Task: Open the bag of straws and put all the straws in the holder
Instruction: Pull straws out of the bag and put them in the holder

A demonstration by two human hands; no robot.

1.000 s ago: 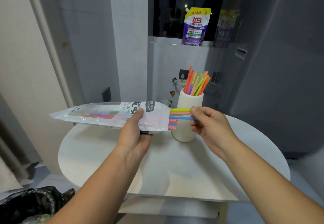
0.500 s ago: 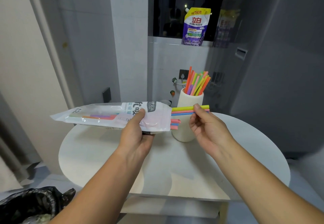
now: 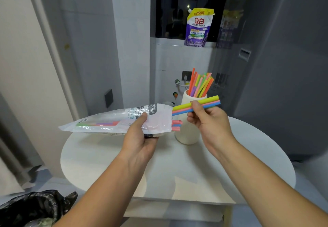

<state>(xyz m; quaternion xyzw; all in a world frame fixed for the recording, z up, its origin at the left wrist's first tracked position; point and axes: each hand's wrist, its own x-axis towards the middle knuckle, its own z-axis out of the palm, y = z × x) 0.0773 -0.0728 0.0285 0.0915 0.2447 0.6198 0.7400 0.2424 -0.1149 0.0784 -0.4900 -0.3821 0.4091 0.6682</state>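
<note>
While partly hidden, "立白" and "150克" on purple pouch (image 3: 197, 28).

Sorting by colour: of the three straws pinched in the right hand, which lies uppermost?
The yellow-green straw, lying above the pink and blue ones in the right hand.

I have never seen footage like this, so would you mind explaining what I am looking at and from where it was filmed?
There is no machine here: a person wears a camera on the head, looking down at their own two bare hands. The left hand holds an opened bag of straws, lying roughly level above a round white table. The right hand pinches a few straws, yellow, pink and blue, partly drawn out of the bag's mouth. Behind them a white holder stands on the table, already holding many coloured straws. A purple pouch sits on the ledge behind.
</note>
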